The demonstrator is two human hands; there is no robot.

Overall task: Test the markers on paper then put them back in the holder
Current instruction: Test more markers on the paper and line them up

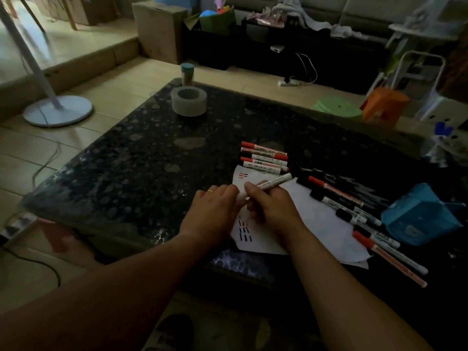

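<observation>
Over the paper (pixel 253 239), marker (pixel 272 183) between left hand (pixel 214 211), right hand (pixel 272 207)

Single head-worn wide-angle cam, no 2nd view, so no overlap to report. Looks fwd and down from above the near edge of the dark speckled tabletop (pixel 131 158). Close range: both forearms enter from 6 o'clock, left hand (pixel 211 211) and right hand (pixel 272 209) just below frame centre. Tabletop fills the middle, its far corner toward 12 o'clock. Floor tiles (pixel 88 79) at 9–11 o'clock, fan base (pixel 58 110) at 10, stools (pixel 385 102) at 2. Edges bend from lens distortion; dim light.
</observation>
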